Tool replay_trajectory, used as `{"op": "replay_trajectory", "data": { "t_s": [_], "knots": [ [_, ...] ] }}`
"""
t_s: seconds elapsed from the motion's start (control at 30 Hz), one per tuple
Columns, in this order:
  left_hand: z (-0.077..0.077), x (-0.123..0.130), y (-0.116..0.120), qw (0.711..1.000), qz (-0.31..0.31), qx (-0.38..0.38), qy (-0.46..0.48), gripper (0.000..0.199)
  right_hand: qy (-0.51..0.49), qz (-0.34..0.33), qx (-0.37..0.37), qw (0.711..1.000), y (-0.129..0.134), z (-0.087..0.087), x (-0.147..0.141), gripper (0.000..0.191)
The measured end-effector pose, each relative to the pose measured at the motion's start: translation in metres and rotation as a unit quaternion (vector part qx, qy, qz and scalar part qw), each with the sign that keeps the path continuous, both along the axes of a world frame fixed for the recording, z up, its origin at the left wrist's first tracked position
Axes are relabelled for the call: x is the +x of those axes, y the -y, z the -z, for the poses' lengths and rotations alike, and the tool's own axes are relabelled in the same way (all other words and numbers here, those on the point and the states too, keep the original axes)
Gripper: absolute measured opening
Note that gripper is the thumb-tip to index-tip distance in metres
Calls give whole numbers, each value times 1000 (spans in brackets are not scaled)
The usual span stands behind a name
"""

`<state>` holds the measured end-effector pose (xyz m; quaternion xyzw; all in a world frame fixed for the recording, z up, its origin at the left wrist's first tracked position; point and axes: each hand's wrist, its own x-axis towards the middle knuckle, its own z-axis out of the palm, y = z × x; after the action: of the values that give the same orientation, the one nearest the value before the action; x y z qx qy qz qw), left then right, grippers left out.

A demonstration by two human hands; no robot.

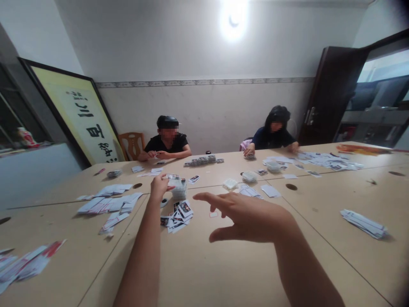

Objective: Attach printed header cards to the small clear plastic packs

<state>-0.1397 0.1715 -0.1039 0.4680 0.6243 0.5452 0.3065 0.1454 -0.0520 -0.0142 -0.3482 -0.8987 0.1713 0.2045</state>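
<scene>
My left hand (159,187) reaches forward with its fingers closed on a clear plastic box (174,180) that has a printed picture in it. That box is over a stack of similar clear boxes (179,192); whether it touches the stack I cannot tell. Below the stack lies a loose pile of printed cards (180,216). My right hand (238,213) hovers over the table to the right of the pile, fingers stretched out and thumb apart, with nothing in it. A small red-edged label (213,214) lies on the table just beyond its thumb.
White paper slips (110,202) lie at left, more slips (30,264) at near left, and a bundle (363,224) at right. Clear boxes (249,176) and papers stand further back. Two people, one person (168,140) and another person (274,132), sit across the table (204,273).
</scene>
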Motion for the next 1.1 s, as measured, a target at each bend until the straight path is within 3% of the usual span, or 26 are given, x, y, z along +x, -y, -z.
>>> {"op": "replay_trajectory", "data": {
  "t_s": [0.2, 0.43, 0.8, 1.1],
  "knots": [
    [11, 2, -4, 993, -7, -18, -112, 36, 14, -2, -2, 1000, 0, 1, -4, 74],
    [18, 7, 7, 964, -58, 7, -261, 36, 63, -22, 1, 998, 1, 4, -14, 76],
    [39, 9, -17, 959, -78, 24, -273, 35, 85, -39, 11, 996, -2, 10, -24, 78],
    [37, 4, -15, 935, -37, 21, -353, 35, 84, -44, 9, 995, -6, 13, -26, 77]
  ]
}}
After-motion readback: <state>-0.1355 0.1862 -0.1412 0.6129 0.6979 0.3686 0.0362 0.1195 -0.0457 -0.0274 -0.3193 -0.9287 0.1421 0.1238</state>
